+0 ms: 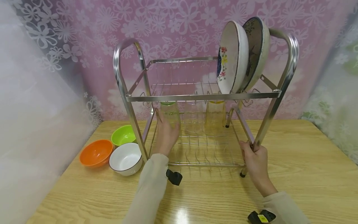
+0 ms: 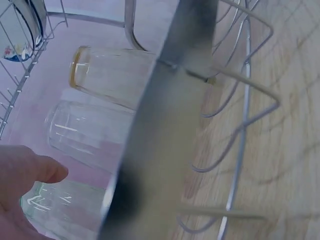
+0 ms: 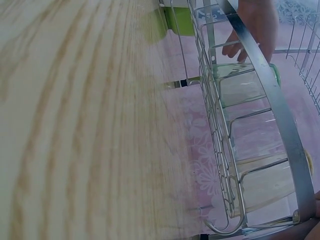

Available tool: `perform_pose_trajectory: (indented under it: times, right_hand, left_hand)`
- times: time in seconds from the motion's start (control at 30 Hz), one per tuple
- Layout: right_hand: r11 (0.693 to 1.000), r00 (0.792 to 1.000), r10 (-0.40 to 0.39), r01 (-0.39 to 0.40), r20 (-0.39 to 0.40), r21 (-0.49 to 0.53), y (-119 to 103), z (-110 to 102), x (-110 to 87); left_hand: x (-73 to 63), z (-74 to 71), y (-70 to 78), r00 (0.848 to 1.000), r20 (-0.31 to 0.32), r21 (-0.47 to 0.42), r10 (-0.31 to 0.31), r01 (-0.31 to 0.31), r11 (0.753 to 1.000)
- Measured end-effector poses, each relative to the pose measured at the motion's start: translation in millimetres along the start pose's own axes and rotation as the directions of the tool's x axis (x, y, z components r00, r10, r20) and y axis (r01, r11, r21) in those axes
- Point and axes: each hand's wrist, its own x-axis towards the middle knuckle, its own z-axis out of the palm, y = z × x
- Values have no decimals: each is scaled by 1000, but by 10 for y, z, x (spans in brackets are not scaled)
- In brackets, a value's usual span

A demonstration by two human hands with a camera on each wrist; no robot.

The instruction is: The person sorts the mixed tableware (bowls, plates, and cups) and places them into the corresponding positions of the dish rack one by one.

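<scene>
My left hand (image 1: 167, 133) reaches into the lower tier of a metal dish rack (image 1: 195, 98), close around the near side of a green-tinted glass (image 1: 171, 113). Its fingers look nearly straight, and contact with the glass is unclear. In the left wrist view, the thumb (image 2: 50, 169) is beside that glass. A clear glass (image 1: 193, 116) and a yellow-tinted glass (image 1: 215, 118) stand to its right on the same tier. My right hand (image 1: 257, 161) grips the rack's front right leg at the lower tier.
Two large patterned bowls, one white (image 1: 233, 59) and one dark inside (image 1: 254, 49), stand on edge at the upper tier's right. Orange (image 1: 96, 153), green (image 1: 123, 135) and white (image 1: 126, 158) bowls sit left of the rack on the wooden table (image 1: 212, 199).
</scene>
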Motion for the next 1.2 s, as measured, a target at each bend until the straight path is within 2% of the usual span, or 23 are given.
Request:
perform_pose_trajectory:
  times: [0.07, 0.13, 0.23, 0.33, 0.47, 0.67, 0.8, 0.97, 1.1, 1.2]
  right_hand:
    - [1000, 1000, 2, -2, 4, 4, -4, -2, -2]
    - [1000, 1000, -2, 2, 9, 11, -6, -1, -6]
    - [1000, 1000, -5, 5, 8, 9, -6, -7, -12]
    - [1000, 1000, -12, 12, 3, 2, -5, -5, -14]
    - [1000, 1000, -11, 11, 4, 5, -3, 0, -10]
    - [999, 1000, 20, -19, -5, 31, -6, 21, -12]
    - [999, 1000, 20, -20, -3, 45, -5, 18, -10]
    - [999, 1000, 1, 0, -23, 37, -22, -3, 15]
    - [999, 1000, 14, -13, -28, 44, -20, 4, 3]
    - [999, 1000, 21, -20, -15, 50, -15, 27, -8]
  left_hand:
    - [-21, 2, -10, 1000, 2, 4, 12, -12, 1000]
    - [-50, -2, -22, 1000, 26, 10, -2, 2, 1000]
    - [-131, -16, -1, 995, 83, 38, -48, 45, 998]
    - [-247, -44, 51, 982, 156, 43, -109, 103, 994]
    - [-385, -87, 125, 979, 180, 29, -94, 90, 996]
    - [-578, -169, 171, 990, 132, 50, 46, -53, 997]
    - [-728, -212, 158, 986, 109, 71, 123, -131, 989]
    - [-873, -287, 170, 976, 65, 46, 206, -209, 977]
    - [-957, -355, 162, 956, 10, 27, 293, -294, 956]
    - [-1026, -437, 121, 914, -18, -14, 405, -406, 914]
